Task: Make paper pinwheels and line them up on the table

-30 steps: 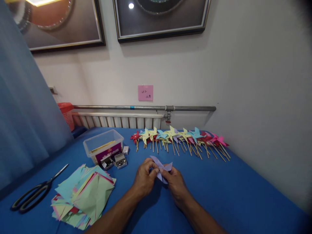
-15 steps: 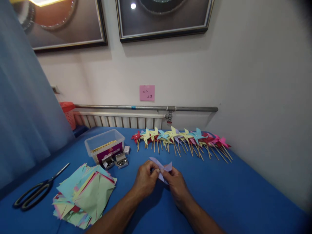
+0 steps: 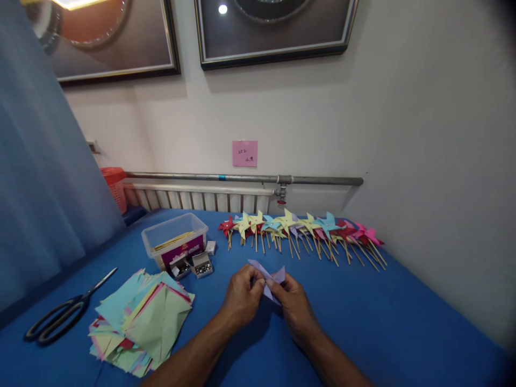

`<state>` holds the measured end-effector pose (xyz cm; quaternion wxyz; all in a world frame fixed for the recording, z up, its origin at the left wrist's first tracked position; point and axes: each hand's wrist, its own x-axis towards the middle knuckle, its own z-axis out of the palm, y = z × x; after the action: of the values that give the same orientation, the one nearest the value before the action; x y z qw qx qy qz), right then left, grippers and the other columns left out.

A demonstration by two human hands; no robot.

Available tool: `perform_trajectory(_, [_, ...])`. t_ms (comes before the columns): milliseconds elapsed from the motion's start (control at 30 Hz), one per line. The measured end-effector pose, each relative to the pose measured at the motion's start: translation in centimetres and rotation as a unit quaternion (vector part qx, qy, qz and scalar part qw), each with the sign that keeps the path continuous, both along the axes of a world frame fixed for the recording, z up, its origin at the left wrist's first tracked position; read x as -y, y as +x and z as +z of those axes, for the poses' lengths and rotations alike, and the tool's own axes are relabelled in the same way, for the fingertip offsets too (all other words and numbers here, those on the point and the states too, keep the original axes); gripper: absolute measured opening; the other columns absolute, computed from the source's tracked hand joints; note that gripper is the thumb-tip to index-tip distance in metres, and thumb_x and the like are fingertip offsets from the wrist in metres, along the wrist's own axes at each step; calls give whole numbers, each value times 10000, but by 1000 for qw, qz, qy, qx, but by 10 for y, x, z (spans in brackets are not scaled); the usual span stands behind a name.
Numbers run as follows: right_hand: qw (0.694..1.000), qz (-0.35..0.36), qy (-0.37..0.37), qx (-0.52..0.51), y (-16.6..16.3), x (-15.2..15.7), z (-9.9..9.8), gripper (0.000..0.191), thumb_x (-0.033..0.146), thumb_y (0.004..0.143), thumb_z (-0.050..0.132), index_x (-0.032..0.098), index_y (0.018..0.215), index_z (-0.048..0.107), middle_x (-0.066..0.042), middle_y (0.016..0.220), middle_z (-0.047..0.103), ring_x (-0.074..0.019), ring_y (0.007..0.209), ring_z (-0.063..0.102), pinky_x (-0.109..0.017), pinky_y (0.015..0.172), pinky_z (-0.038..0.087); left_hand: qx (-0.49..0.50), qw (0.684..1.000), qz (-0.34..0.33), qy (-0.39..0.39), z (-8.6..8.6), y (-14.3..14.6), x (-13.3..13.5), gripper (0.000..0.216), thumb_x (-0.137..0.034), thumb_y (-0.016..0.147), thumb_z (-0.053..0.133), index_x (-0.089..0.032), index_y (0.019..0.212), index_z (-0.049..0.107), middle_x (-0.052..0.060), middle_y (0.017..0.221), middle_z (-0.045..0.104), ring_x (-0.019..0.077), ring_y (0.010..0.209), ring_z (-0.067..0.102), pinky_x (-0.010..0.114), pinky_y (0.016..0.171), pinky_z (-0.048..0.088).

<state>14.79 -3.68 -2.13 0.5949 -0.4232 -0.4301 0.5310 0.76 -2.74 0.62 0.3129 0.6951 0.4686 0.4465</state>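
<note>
As fingers (image 3: 250, 284) pinch it, lilac paper pinwheel (image 3: 260, 269), pointed blades

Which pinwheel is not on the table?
The purple pinwheel, held between left hand and right hand; the other pinwheels lie in a row by the wall.

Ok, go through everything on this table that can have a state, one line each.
purple paper: partly folded, pinched between left hand and right hand
scissors: shut, lying flat
plastic tub: open, no lid
pin boxes: open
paper stack: loose, fanned out
finished pinwheels: lying in a row
</note>
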Motion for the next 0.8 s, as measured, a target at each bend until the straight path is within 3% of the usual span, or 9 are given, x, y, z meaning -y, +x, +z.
perform_trajectory(300, [999, -13, 3, 41, 1, 0, 2, 378, 485, 646, 827, 175, 817, 691, -6, 690, 647, -162, 627, 537, -256, 590, 423, 2, 1000, -4, -14, -2, 0, -1, 131, -204, 826, 514, -184, 699, 538, -16, 705, 551, 127, 666, 499, 251, 646, 370])
perform_trajectory(800, [995, -24, 23, 90, 0, -2, 0, 322, 476, 697, 769, 181, 775, 667, 17, 654, 612, -150, 601, 509, -256, 581, 406, 2, 999, 26, -22, -7, 2, -2, 101, -200, 794, 525, -182, 700, 557, -15, 701, 580, 129, 655, 515, 249, 629, 372])
